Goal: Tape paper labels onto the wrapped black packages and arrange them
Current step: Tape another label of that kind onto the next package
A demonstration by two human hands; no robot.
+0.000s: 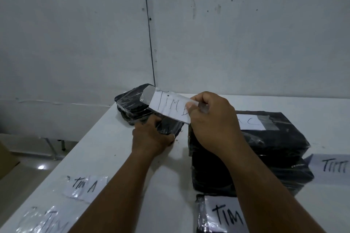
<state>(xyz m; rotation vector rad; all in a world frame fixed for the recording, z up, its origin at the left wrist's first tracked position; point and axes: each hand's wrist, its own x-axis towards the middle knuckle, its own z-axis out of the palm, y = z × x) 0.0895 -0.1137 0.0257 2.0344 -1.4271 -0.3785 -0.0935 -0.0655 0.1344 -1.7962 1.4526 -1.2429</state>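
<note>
- Evidently, a limp white paper label with clear tape [168, 107], light and sticky, was pinched at its 3 o'clock end by the right hand [212, 121].
- A slippery black film-wrapped package [136, 106], at 11 o'clock, was gripped at its near edge by the left hand [151, 138].

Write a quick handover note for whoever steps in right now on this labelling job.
Right hand: grip pinches the taped paper label, held in the air, not yet stuck down.
Left hand: holds the small black package at the table's far corner.
Done: the stacked package on the right and the near package carry labels.
Left: stick this label on the small package; loose labels wait near the left edge; then arrange.
</note>
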